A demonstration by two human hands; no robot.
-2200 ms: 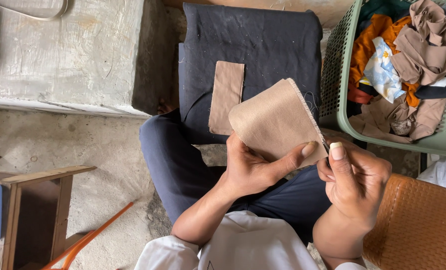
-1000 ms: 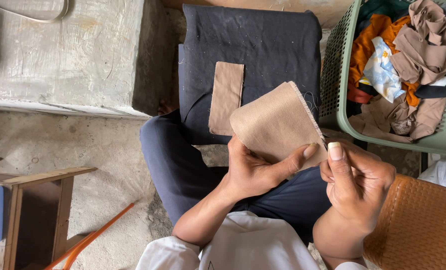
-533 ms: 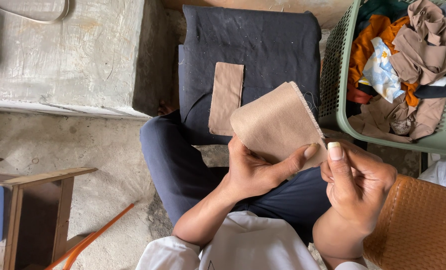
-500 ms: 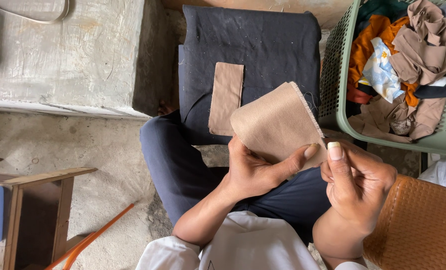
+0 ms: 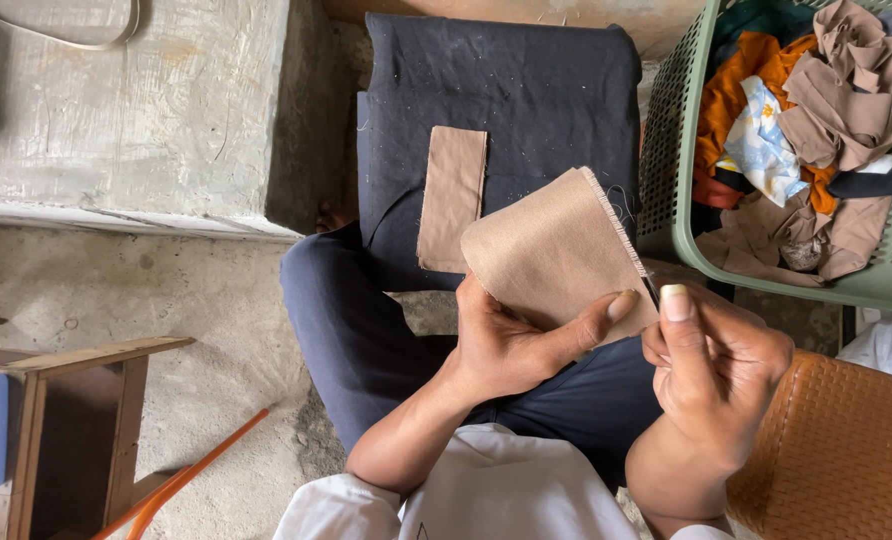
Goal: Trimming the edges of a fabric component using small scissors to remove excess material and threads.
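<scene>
Head view, the only one: a tan fabric piece (image 5: pixel 556 250) is held up over the lap, fanned across the left hand (image 5: pixel 511 345), which is closed on it, thumb pressed on the lower right corner beside the frayed edge. The right hand (image 5: pixel 716 375) is closed in a pinch just beside that corner; something thin and dark shows at the fingertips, too small to be identified. A narrower tan strip (image 5: pixel 452 197) lies flat on the dark cloth pad (image 5: pixel 526 90) ahead. A green basket (image 5: pixel 681 215) of mixed scraps stands to the right. Judged: the edge is best kept taut under the thumb, and the pinch worked close to the corner so the weave is not distorted.
</scene>
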